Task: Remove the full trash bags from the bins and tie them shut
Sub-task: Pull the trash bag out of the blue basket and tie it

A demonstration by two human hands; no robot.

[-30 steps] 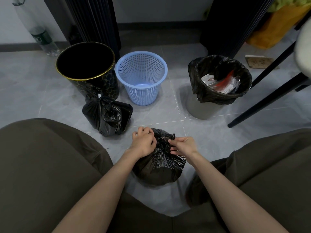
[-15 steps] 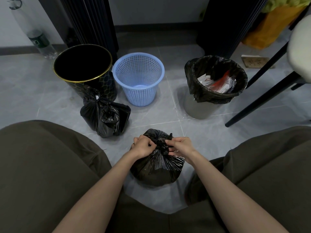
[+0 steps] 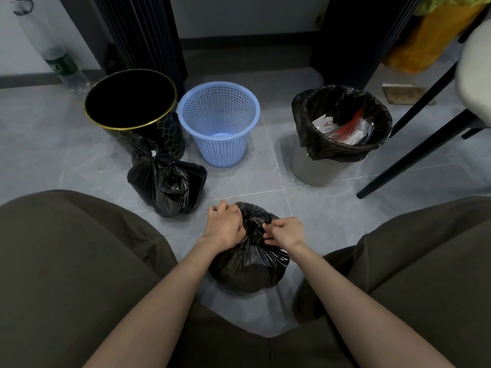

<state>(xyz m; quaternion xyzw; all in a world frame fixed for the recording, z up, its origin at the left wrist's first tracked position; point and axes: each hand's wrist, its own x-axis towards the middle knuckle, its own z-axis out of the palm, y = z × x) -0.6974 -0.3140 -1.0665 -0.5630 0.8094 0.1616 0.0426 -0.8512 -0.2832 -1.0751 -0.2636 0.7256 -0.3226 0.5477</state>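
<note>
A full black trash bag sits on the floor between my knees. My left hand grips the gathered plastic at its top from the left. My right hand pinches a strip of the same plastic from the right, at the knot. A second black bag, tied at its neck, leans against the black gold-rimmed bin, which holds no bag. The blue mesh basket has no liner either. A grey bin at the right holds a black liner with paper and red waste in it.
Black chair legs and a pale seat stand at the right. A plastic bottle leans by the wall at the far left. Dark ribbed panels rise behind the bins. A yellow bag lies at the top right.
My hands have drawn closer together over the bag's neck, working the plastic ends at the knot. The bag has stayed in place; the view shifted slightly.
</note>
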